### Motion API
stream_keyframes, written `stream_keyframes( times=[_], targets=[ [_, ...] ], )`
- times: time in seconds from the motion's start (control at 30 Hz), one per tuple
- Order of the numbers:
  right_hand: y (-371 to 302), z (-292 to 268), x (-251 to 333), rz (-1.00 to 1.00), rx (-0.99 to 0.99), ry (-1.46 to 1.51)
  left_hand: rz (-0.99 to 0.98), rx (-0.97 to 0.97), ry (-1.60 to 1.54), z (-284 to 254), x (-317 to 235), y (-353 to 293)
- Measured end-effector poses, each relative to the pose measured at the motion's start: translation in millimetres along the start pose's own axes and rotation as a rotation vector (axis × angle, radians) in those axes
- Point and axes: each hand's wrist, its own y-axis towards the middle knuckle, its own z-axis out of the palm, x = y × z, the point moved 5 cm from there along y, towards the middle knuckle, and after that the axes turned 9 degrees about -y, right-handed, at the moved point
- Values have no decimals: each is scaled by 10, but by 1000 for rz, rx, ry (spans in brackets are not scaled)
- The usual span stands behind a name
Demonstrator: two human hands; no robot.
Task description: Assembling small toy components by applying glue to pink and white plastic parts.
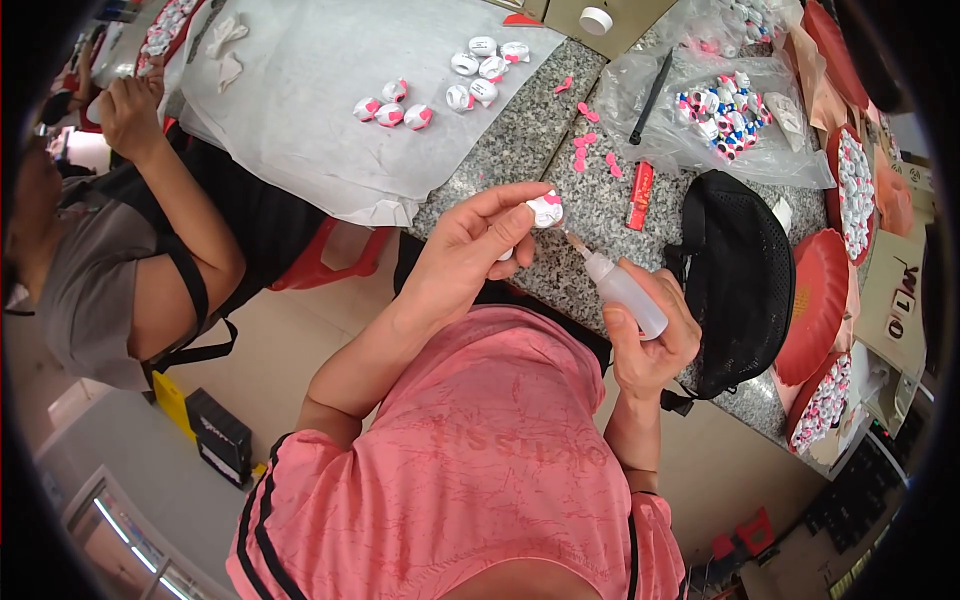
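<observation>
Between the thumb and fingers of my left hand [465, 245] is a small rounded white piece with a pink patch [546, 209]. A second white bit shows beneath its lower fingers, too covered to name. My right hand [655, 345] is wrapped round a translucent white squeeze bottle [628, 295], tilted so that its thin nozzle points at the held piece. The nozzle tip is close to that piece; I cannot tell whether they touch. Several loose pink cut-outs [581, 150] lie on the speckled grey tabletop [535, 125] beyond my hands.
White sheeting [300, 100] carries several pink-and-white pieces [405, 112]. At right lie a black mesh bag [735, 290], a small red box [640, 195], a plastic bag [610, 95] of coloured pieces, a black pen [652, 97] and red trays [812, 300]. A co-worker [150, 250] sits at left.
</observation>
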Motion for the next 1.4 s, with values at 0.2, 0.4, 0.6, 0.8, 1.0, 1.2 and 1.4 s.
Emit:
stream_keyframes(
  times=[0.2, 0.4, 0.6, 0.8, 1.0, 1.2, 1.4],
  targets=[
    [3, 9, 5, 8, 17, -6, -13, 6, 5, -13, 10, -5],
    [6, 30, 14, -10, 24, 2, -17, 23, -11, -15, 15, 1],
    [21, 38, 22, -74, 20, 14, -25, 8, -29, 1, 3, -11],
    [20, 45, 32, -7, 73, -7, -3, 0, -40, -26, -17, -7],
    [18, 41, 36, -5, 67, -19, 25, 4, -26, -59, -33, -2],
    [14, 32, 33, 6, 54, -22, 21, -12, -31, -51, -37, -20],
    [14, 31, 30, 10, 50, -28, 17, -3, -57, -58, -33, -17]
  ],
)
